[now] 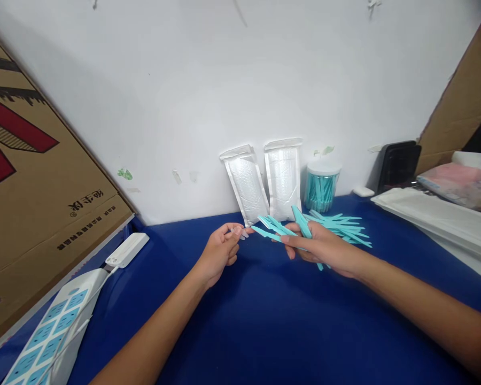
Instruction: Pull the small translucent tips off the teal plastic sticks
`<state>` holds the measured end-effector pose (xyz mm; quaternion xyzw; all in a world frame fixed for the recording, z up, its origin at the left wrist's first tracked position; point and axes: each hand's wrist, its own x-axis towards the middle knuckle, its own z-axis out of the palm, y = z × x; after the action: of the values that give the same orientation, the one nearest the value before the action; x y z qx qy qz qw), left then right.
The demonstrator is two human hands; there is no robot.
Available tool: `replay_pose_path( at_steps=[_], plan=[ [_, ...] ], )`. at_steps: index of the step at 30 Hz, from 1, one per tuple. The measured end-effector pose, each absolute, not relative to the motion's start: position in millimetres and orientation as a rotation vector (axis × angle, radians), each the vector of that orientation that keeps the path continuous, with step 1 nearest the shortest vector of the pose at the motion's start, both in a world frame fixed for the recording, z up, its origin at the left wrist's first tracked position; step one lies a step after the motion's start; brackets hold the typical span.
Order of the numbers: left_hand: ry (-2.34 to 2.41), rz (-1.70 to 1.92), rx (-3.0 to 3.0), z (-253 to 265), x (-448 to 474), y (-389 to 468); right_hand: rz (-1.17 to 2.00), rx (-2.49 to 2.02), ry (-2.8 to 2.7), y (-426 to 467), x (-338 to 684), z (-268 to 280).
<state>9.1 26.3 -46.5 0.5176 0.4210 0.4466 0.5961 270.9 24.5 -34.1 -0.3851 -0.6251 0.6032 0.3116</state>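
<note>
My right hand point(324, 247) is closed round a bunch of turquoise eyebrow razors point(300, 220), which fan out in several directions. One of them points left, its tip close to my left fingers. My left hand point(219, 255) pinches small clear pieces that look like blade caps point(243, 233); whether they touch that tip I cannot tell. Behind my right hand lies a loose pile of the same razors point(355, 231) on the blue table point(240, 331). A clear jar point(322, 187) with a white lid, full of turquoise razors, stands by the wall.
Two silvery padded pouches point(246, 182) lean against the white wall point(224, 69). A power strip point(64, 315) and a white adapter point(127, 250) lie at left beside a cardboard box point(32, 214). White packaging point(436, 219) and black trays point(398, 166) are at right.
</note>
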Motion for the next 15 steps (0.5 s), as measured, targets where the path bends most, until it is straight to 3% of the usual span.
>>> replay_pose_path(
  at_steps=[15],
  plan=[
    [1.008, 1.020, 1.128, -42.4, 17.9, 17.8, 1.284, -1.131, -1.902, 19.0, 269.4, -32.7]
  ],
)
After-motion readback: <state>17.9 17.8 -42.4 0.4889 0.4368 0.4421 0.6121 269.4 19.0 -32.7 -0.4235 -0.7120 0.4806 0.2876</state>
